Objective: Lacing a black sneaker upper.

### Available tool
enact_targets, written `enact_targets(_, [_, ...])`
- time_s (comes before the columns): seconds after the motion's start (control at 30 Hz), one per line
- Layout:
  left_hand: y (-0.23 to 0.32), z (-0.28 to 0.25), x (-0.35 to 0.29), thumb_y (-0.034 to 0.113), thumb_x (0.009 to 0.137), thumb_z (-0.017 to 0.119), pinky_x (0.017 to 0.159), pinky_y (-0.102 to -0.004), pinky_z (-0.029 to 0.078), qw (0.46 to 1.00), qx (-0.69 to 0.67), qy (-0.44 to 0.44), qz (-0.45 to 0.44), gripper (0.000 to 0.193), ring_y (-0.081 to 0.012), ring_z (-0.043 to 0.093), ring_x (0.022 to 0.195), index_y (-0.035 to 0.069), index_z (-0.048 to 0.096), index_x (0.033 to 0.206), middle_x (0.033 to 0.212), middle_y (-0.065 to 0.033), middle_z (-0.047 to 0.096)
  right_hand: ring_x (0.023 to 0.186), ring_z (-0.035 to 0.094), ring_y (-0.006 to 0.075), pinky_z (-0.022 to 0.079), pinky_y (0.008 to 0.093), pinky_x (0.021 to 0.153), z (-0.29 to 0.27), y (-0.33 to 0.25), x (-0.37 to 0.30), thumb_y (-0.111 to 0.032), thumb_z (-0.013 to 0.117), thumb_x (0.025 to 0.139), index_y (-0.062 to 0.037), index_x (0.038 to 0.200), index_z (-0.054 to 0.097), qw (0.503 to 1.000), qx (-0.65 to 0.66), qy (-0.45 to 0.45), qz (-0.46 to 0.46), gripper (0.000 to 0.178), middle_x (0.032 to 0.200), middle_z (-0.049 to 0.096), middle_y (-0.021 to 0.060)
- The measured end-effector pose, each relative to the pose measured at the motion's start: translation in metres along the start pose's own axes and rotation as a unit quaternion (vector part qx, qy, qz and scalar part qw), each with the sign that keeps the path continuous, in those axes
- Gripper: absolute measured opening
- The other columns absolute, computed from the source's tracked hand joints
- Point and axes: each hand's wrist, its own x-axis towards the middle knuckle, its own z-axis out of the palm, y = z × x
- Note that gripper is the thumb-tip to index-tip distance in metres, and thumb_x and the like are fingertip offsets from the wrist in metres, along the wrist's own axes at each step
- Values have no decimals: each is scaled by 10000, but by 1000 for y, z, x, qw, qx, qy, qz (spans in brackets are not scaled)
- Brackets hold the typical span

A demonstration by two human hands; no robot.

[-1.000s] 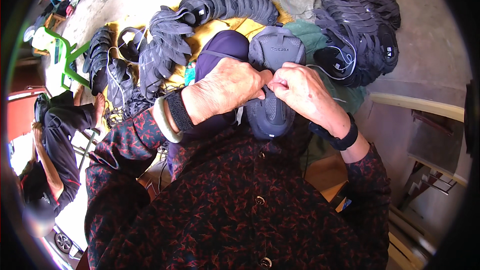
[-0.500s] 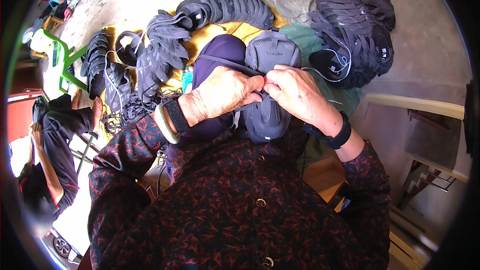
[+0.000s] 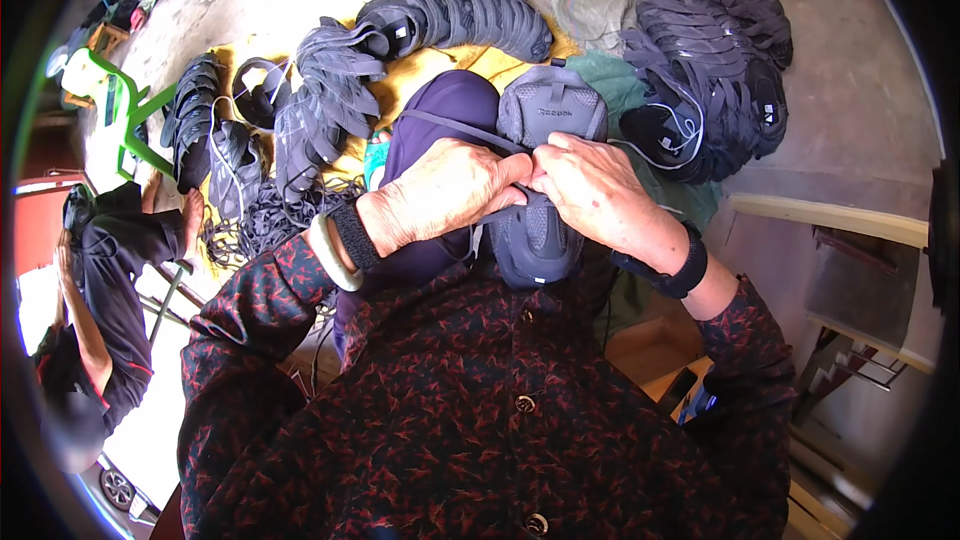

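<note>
A dark grey shoe upper [image 3: 545,255] lies across my lap, its tongue [image 3: 553,108] at the far end and its toe towards me. My left hand [image 3: 455,188] comes over its left side with fingers closed in a pinch. From the right, my right hand [image 3: 588,180] pinches too, and the fingertips of both hands meet over the shoe's lacing area. A flat dark shoelace [image 3: 455,124] runs from the fingertips leftward across my purple-covered knee [image 3: 450,95]. My fingers hide the eyelets and the lace's end.
Rows of nested dark shoe uppers [image 3: 460,25] curve over a yellow cloth [image 3: 410,70]. Another stack [image 3: 700,50] lies at the right with a white cord. Loose black laces [image 3: 275,215] pile beside my left forearm. A green chair [image 3: 125,110] and a seated person [image 3: 110,280] are at left.
Both hands stay pinched together over the shoe. The right hand's fingers have shifted slightly, and the whole view has moved a little.
</note>
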Motion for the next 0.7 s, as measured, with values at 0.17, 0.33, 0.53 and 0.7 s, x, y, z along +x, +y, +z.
enact_targets(0.17, [5, -6, 4, 218, 933, 692, 649, -480, 498, 997, -61, -33, -35, 217, -390, 647, 729, 72, 571, 1039, 717, -152, 614, 828, 669, 285, 541, 396, 682, -19, -18, 7, -60, 637, 819, -34, 925, 606, 988, -91, -111, 52, 113, 900, 586, 109])
enact_targets(0.33, [2, -2, 2, 244, 942, 676, 628, -484, 491, 998, -45, -23, -25, 240, -389, 647, 707, 71, 547, 1049, 675, -161, 602, 852, 658, 348, 538, 420, 710, -54, 23, 5, -32, 600, 866, -75, 964, 643, 991, -123, -3, 56, 115, 950, 610, 126])
enact_targets(0.53, [15, -10, 5, 232, 881, 730, 667, -452, 492, 997, 14, -38, -72, 248, -337, 669, 757, 101, 574, 1023, 735, -119, 635, 1012, 643, 417, 503, 471, 898, -195, 210, -70, -254, 514, 1015, -8, 1080, 668, 875, -354, 168, 284, 297, 1097, 674, 208])
enact_targets(0.7, [43, -15, -7, 196, 825, 765, 910, -397, 440, 973, 163, 123, -107, 343, -278, 648, 932, 132, 619, 1129, 910, -85, 639, 889, 683, 204, 577, 337, 770, -162, 175, -78, -148, 556, 1025, -36, 1155, 623, 799, 217, 243, 505, 185, 1095, 704, 146])
